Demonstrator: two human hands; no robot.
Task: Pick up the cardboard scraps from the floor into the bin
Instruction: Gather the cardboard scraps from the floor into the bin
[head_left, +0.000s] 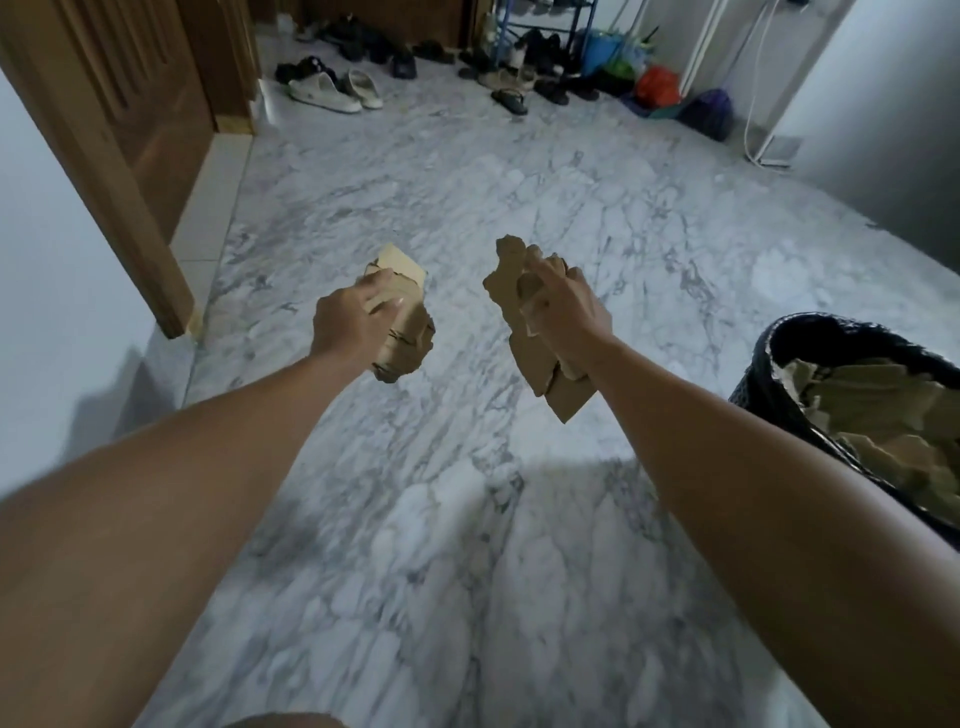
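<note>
My left hand (349, 323) grips a stack of torn brown cardboard scraps (408, 332), held above the marble floor in the middle of the view. My right hand (563, 314) grips a second bunch of cardboard scraps (540, 364), a little to the right of the first. Both arms reach forward. The bin (769, 364), lined with a black bag, stands at the right edge, to the right of my right forearm. Several cardboard pieces (878, 410) lie inside it.
The grey-white marble floor (441, 182) stretches ahead. A wooden door (130, 130) stands open on the left. Shoes and sandals (337, 91) lie along the far wall by a blue shoe rack (540, 31). Coloured bags (660, 85) sit at the far right.
</note>
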